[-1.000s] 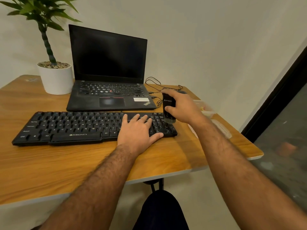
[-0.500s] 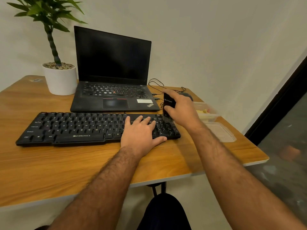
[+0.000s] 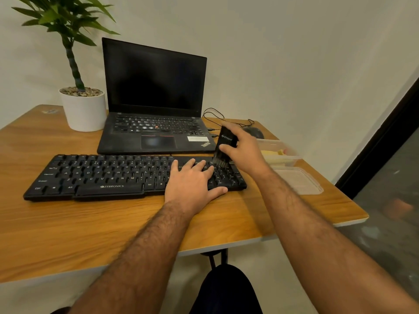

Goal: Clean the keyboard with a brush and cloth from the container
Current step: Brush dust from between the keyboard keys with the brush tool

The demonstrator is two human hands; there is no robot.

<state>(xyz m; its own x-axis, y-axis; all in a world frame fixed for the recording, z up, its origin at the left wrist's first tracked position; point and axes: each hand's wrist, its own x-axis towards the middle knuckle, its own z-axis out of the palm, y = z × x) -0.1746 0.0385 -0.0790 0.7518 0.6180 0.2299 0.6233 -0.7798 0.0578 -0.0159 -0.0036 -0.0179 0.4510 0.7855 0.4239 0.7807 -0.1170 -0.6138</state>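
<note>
Black keyboard (image 3: 127, 175) lies flat across the wooden bench (image 3: 68, 234), in front of an open laptop (image 3: 156, 105). Left hand (image 3: 192, 180) rests on the keys toward the 3 o'clock end, fingers straight and spread, holding nothing; likely it pins the board so it does not slide under the brushing. Right hand (image 3: 244, 150) has its grip closed round a black brush (image 3: 225, 143), thumb on the near face, fingers behind. Brush stands nearly upright, bristles down and touching the top row of the number pad at the keyboard's 3 o'clock end, so the tips can get between keys. Judged step: brushing, starting at that end; cloth pass not yet done.

Clear plastic container (image 3: 281, 152) sits open just past the right hand at 3 o'clock, something yellow inside, probably the cloth, cannot tell for sure. Its lid (image 3: 297, 182) lies flat on the bench beside it, toward 5 o'clock. Mouse (image 3: 254, 132) and cable (image 3: 213, 114) lie behind the hand. Potted plant (image 3: 84, 109) stands at 10 o'clock.
</note>
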